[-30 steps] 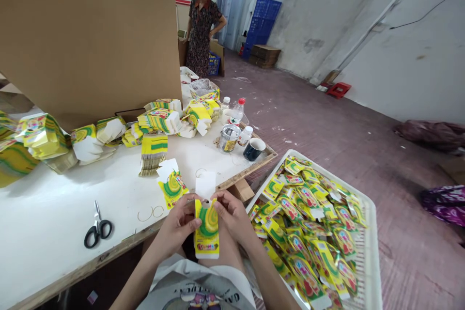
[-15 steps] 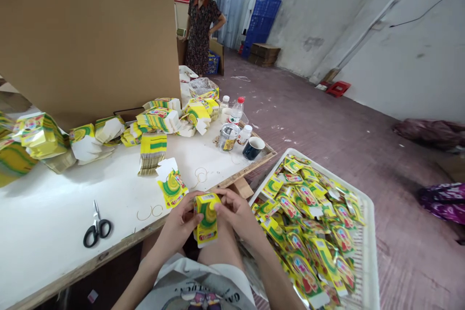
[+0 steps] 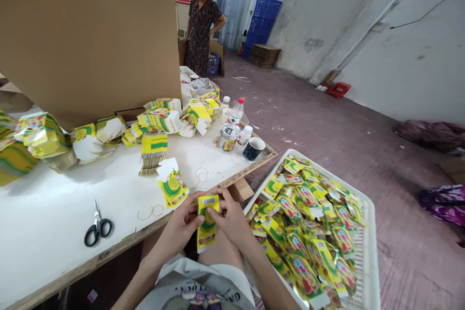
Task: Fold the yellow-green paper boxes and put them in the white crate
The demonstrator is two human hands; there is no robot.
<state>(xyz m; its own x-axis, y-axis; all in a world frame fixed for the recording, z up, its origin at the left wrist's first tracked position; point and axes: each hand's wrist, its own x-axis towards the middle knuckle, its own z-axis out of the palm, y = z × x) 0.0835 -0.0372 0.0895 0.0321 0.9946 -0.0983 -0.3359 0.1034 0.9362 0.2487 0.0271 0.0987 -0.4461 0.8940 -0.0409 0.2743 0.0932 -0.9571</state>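
Above my lap, both hands hold one small yellow and green carton [image 3: 206,238] with a barcode flap at its top end. My left hand [image 3: 186,220] grips its left side, thumb on the front. From the other side my right hand [image 3: 227,213] pinches the upper part, its thumb lying across the printed face. The carton's back and most of the fingertips behind it are hidden. Just beyond my left hand, a flattened carton [image 3: 172,188] with white flaps lies on the white table [image 3: 119,193]. Farther back stands a stack of flat cartons [image 3: 153,152].
Black-handled scissors [image 3: 97,227] lie at left. A dark mug [image 3: 253,148], a clear jar [image 3: 229,136] and bottles stand near the table corner. On my right, a white crate [image 3: 371,252] holds many cartons. A large cardboard sheet [image 3: 90,34] rises behind. A person [image 3: 199,24] stands beyond.
The carton has turned slightly and its barcode end now faces me more. My right thumb has moved down and left onto the carton's front, and both hands have drawn closer together.
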